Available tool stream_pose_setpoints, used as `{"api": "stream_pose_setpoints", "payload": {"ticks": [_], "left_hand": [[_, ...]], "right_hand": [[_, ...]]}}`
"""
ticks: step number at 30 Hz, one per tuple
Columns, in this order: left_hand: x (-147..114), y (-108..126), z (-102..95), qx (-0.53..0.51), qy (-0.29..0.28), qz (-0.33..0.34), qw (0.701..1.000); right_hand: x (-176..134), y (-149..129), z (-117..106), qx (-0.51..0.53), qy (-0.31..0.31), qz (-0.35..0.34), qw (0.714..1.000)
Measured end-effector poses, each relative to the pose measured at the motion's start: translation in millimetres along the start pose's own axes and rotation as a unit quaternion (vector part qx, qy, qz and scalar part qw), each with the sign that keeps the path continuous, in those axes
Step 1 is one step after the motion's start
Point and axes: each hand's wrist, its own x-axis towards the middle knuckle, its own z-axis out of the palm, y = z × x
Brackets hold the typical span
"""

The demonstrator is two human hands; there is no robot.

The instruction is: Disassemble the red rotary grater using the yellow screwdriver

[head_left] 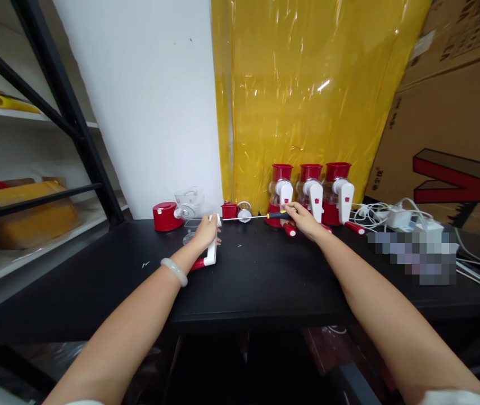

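Note:
My left hand (205,232) is closed around a white crank handle (211,255) with a red grip, held just above the black table. In my right hand (302,219) is a screwdriver (279,215) with a black and yellow handle. Its long shaft points left, and the tip reaches the upper end of the crank; I cannot tell how it engages there. Behind my left hand are a red round base (167,216) and a clear plastic housing (190,198). A small red hopper (229,211) and a metal-and-white drum (244,211) stand between my hands, farther back.
Three red and white rotary graters (282,188) with cranks stand at the back right. White cables and chargers (399,216) lie beyond them, near a large cardboard box (442,124). A black-framed shelf (84,152) is on the left. Tiny white scraps (145,264) lie on the table.

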Motion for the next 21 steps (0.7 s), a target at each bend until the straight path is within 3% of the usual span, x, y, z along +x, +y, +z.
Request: {"api": "stream_pose_setpoints", "payload": {"ticks": [7, 17, 21], "left_hand": [[-0.4, 1.1, -0.3, 0.003, 0.002, 0.023, 1.000], [-2.1, 0.5, -0.1, 0.011, 0.001, 0.029, 1.000], [-2.9, -1.0, 0.6, 0.017, -0.002, 0.034, 0.999]], "right_hand": [[-1.8, -1.2, 1.0, 0.062, 0.019, 0.005, 0.998], [-6.4, -12.5, -1.3, 0.196, -0.008, 0.009, 0.981], [-4.8, -13.3, 0.2, 0.202, 0.004, 0.017, 0.979]]}}
